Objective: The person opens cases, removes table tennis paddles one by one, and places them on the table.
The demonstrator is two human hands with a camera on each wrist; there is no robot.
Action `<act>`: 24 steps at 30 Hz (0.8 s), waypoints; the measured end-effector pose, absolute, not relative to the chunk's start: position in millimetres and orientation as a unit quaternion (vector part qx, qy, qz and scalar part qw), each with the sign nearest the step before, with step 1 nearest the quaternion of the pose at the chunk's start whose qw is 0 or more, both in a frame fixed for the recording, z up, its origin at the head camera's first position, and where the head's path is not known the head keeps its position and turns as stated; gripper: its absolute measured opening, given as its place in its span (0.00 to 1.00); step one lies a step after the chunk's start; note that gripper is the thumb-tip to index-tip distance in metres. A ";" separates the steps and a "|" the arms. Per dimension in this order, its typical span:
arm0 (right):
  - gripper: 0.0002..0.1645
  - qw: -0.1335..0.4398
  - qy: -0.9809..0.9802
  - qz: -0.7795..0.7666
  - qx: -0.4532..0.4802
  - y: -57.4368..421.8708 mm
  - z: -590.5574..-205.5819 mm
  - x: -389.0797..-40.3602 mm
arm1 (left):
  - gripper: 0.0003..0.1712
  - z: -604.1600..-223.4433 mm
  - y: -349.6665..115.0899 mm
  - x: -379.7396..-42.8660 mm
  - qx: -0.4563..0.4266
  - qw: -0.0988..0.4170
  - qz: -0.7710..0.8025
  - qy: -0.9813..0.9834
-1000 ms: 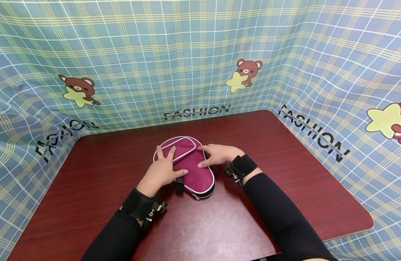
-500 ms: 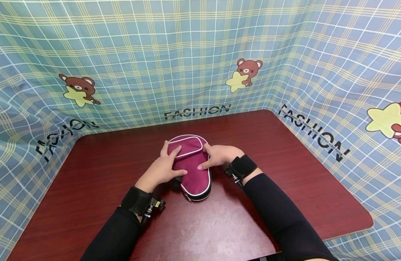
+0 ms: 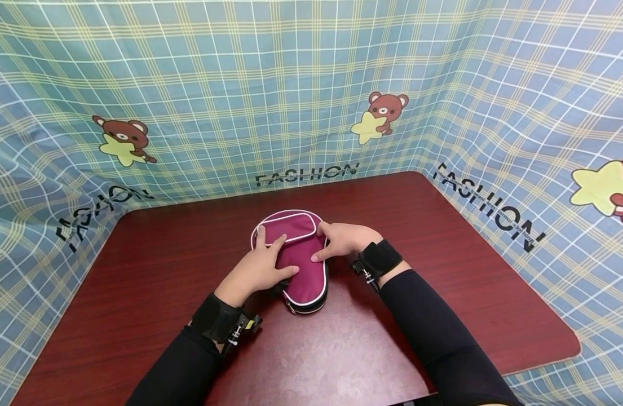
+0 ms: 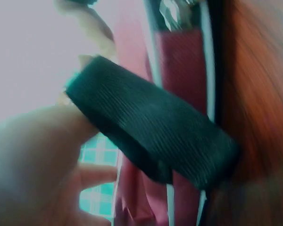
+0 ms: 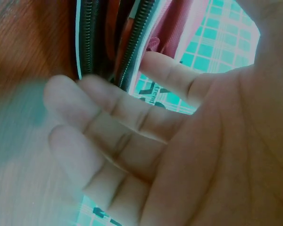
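Observation:
A magenta table tennis paddle case (image 3: 303,276) with white piping lies on the table, its round end away from me. My left hand (image 3: 256,267) rests on its left side, fingers spread and thumb on the top face. A black strap loop (image 4: 155,127) stands out from that side, below this hand. My right hand (image 3: 344,241) is at the right edge, thumb on top, forefinger near the pocket corner. In the right wrist view its other fingers lie relaxed along the parted zipper (image 5: 140,35). Something reddish shows inside the gap.
The dark red wooden table (image 3: 443,293) extends around the case. A blue checked cloth (image 3: 215,101) with printed bears rises along its back and sides. A metal zipper pull (image 3: 291,307) sits at the case's near end.
The case has turned from a slant to nearly straight, its round end swinging right and its narrow end slightly left. My left hand has moved a little right with it; the right hand has barely shifted.

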State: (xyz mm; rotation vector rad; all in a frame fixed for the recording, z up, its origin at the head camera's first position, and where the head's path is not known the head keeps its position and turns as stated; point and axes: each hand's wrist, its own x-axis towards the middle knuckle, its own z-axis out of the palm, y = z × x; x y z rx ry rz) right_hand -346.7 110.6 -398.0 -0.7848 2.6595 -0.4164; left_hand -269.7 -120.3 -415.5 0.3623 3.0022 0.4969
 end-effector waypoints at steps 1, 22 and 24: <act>0.46 0.164 0.935 -0.144 -0.277 110.6 -397.8 -347.0 | 0.52 -414.4 -118.8 -267.8 0.118 0.047 0.163 0.979; 0.47 0.151 0.942 -0.126 -0.271 110.1 -398.0 -344.2 | 0.55 -424.5 -124.9 -276.2 0.143 0.048 0.178 0.972; 0.47 0.150 0.941 -0.128 -0.274 109.8 -398.2 -344.6 | 0.54 -423.2 -122.2 -272.8 0.133 0.036 0.158 0.978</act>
